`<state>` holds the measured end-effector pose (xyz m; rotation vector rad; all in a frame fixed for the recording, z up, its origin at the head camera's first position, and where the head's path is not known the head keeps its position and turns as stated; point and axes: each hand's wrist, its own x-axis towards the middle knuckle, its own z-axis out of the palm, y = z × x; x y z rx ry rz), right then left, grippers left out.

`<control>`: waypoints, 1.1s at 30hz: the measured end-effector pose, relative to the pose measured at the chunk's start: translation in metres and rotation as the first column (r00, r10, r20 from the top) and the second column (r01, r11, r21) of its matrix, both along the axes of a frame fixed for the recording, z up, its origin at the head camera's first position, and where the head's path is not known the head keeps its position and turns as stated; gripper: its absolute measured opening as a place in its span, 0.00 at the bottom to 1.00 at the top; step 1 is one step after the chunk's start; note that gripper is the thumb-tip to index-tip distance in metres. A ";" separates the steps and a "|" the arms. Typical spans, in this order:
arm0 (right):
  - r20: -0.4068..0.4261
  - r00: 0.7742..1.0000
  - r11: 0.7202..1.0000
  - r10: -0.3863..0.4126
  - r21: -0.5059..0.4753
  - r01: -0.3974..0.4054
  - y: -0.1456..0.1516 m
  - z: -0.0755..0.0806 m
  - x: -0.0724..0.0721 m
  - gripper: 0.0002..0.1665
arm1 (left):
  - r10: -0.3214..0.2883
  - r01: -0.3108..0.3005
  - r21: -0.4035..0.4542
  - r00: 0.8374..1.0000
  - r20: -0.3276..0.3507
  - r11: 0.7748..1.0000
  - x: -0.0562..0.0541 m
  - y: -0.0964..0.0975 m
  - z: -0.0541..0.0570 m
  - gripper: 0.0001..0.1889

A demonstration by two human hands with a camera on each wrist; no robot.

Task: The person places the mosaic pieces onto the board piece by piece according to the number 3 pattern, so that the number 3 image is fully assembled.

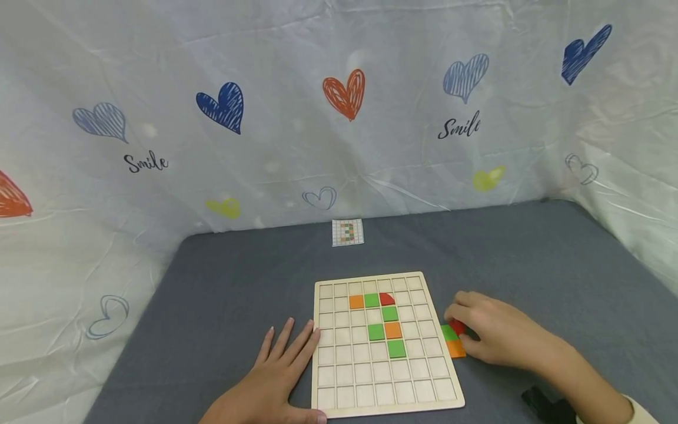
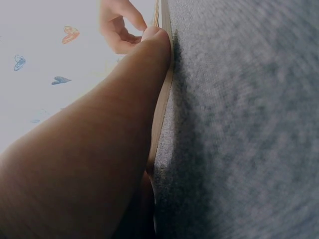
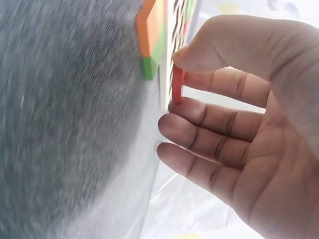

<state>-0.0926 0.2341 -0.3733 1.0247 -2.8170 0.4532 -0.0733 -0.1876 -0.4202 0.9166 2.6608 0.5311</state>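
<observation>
A wooden grid board point(image 1: 344, 397) lies on the grey cloth, with several orange and green square tiles and one red rounded tile point(image 1: 387, 299) in its cells. Along the board's left edge rests my left hand point(image 1: 275, 377), fingers spread straight and thumb at the near corner. My right hand point(image 1: 492, 330) pinches a red tile point(image 3: 177, 84) between thumb and fingertips, just right of the board. Below it, a green tile point(image 1: 449, 333) and an orange tile point(image 1: 456, 349) lie beside the board's right edge.
A small printed pattern card point(image 1: 348, 232) lies at the back of the table point(image 1: 254, 277). A black object point(image 1: 542, 403) is near the right forearm. A white curtain point(image 1: 286, 159) printed with hearts hangs behind and at both sides.
</observation>
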 end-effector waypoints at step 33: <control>-0.212 0.903 0.927 0.375 0.071 -0.368 -0.079 -0.009 0.023 0.12 | -0.001 0.001 0.002 0.999 0.040 1.000 0.000 0.001 0.007 0.60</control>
